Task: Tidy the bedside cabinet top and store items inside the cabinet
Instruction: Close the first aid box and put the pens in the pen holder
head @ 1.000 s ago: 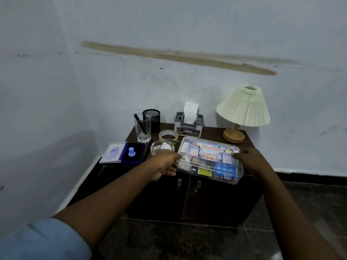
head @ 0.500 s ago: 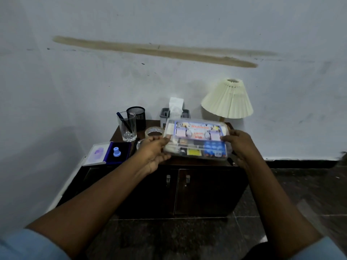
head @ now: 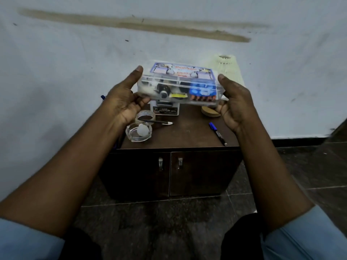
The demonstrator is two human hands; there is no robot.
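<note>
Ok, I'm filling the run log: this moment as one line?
box held above cabinet | left hand: grips box end | right hand: grips other end | doors: closed

box [head: 180,85]: clear glossy plastic, printed paper label | ashtray [head: 138,131]: clear smooth glass | tabletop [head: 191,132]: dark brown wood, smooth, low sheen | door handles [head: 160,163]: bright metal | lamp shade [head: 228,66]: cream, pleated, matt | lamp base [head: 210,112]: pale wood | wall [head: 75,62]: matt paint, scuffed | floor [head: 169,231]: dark, glossy stone tiles
</note>
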